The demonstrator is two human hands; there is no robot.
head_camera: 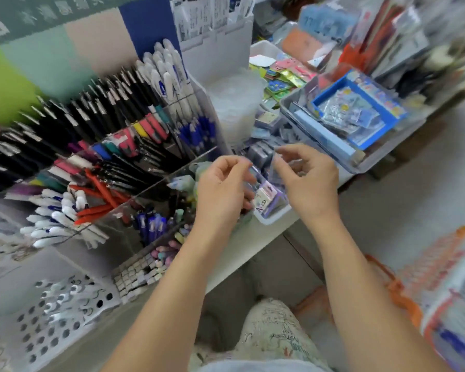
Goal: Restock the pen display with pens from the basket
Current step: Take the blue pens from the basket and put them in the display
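Observation:
The clear acrylic pen display [156,183] stands on the white counter, its tiers full of black, white, blue, red and pastel pens. My left hand [223,191] and my right hand [306,181] hover over its right end, fingers curled. Each pinches one end of a thin clear plastic packet [263,170] stretched between them; the blur hides what is inside. An orange basket [403,294] holding packaged stock sits low on the right, beside my right forearm.
A white perforated basket [65,312] with white pens lies at the lower left. A small white tray [273,216] of labelled items sits under my hands. A grey bin [333,154] with a blue box and piled stationery fill the right counter.

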